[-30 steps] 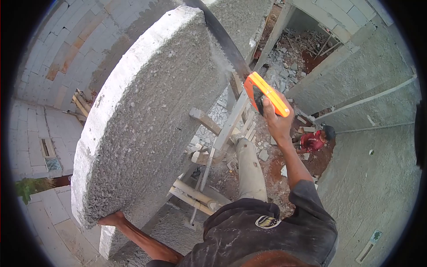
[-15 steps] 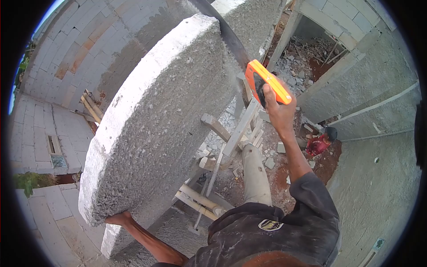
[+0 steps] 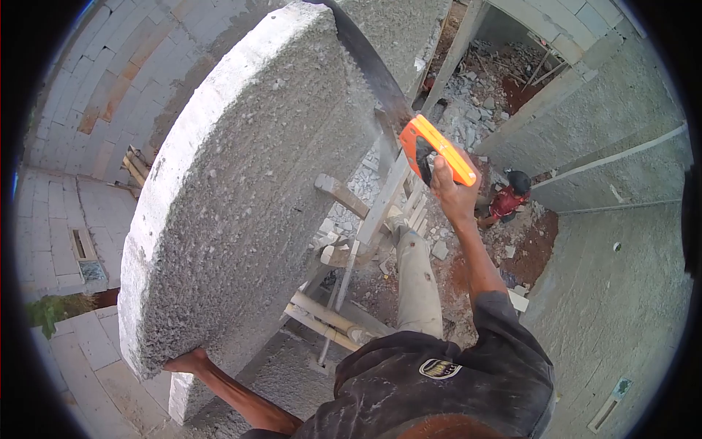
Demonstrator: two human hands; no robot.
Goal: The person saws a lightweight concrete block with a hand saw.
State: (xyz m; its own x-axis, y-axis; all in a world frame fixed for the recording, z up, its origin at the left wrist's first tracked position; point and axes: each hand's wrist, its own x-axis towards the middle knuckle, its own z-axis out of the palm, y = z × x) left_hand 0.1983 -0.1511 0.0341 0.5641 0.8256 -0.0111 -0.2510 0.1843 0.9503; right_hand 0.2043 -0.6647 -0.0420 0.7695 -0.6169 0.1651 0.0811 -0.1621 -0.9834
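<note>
An orange-handled hand saw (image 3: pixel 447 155) is held by its grip in my right hand (image 3: pixel 455 192), fingers closed around it. Its dark blade runs up and left against the far end of a thick, rough grey wall slab (image 3: pixel 256 175), where fine dust hangs. Whether the blade has cut into the slab is hard to make out. Down at the slab's near lower corner, my left hand (image 3: pixel 189 363) grips the edge. Its fingertips are hidden by the wall.
Below stand wooden props and planks (image 3: pixel 384 201), with bamboo poles (image 3: pixel 329 320) nearer me. A person in a red shirt (image 3: pixel 504 203) is low on the ground among rubble. Pale block walls (image 3: pixel 66 227) rise at left, a plastered wall (image 3: pixel 607 293) at right.
The saw has drawn back toward me, down and right relative to the slab. My view has shifted slightly. My left hand keeps its place on the slab's corner.
</note>
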